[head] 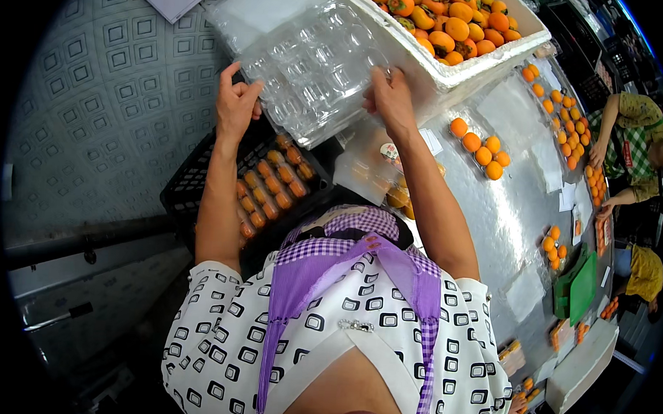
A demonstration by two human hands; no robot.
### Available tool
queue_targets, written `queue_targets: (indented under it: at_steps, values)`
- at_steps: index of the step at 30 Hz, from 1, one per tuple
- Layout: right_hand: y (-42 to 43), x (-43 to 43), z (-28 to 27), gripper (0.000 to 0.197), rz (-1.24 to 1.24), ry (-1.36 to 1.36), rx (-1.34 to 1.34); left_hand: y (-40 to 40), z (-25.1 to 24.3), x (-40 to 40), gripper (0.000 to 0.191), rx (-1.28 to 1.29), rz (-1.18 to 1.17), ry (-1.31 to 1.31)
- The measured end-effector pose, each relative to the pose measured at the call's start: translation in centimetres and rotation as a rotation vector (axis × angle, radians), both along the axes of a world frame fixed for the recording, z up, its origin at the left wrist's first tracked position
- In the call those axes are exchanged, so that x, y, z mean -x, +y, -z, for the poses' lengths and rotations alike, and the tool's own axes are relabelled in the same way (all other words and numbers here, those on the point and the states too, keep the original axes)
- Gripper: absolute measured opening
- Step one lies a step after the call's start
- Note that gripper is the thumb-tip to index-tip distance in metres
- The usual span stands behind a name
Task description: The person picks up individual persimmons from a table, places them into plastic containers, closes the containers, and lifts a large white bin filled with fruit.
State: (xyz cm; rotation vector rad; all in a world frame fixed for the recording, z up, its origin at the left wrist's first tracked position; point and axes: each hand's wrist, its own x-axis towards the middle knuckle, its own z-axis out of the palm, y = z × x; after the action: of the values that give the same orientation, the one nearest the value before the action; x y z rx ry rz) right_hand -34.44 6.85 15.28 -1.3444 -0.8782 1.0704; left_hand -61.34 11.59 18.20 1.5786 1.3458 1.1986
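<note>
A stack of clear plastic fruit trays [314, 69] with moulded cups lies before me, beside a white foam box [440, 76]. My left hand [237, 102] is at the stack's left edge, thumb against the plastic and index finger raised; whether it grips is unclear. On the opposite side, my right hand [389, 97] pinches the edge of a tray, its fingertips slightly blurred. Orange persimmons [457, 28] heap up in the foam box. Below the stack, a black plastic crate [193, 169] holds filled clear packs of persimmons [269, 185].
A metal table [473, 223] extends right, carrying loose persimmons [483, 155], plastic sheets [525, 293] and a green container [582, 287]. Under my right forearm lies a filled bag [365, 172]. Across the table, a person in a green checked apron [629, 141] handles fruit. Another person [644, 272] stands beyond.
</note>
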Motion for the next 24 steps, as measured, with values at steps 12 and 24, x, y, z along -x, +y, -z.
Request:
queue_targets:
  at_steps: [12, 24]
  values:
    - [1.2, -0.6, 1.1, 0.046, -0.039, -0.044, -0.024, 4.3, -5.2, -3.8, 0.06, -0.917, 0.247, 0.885]
    - [1.7, -1.5, 2.8, 0.062, -0.048, -0.085, 0.151, 11.1, 0.4, -7.2, 0.054, -0.732, 0.531, 1.072]
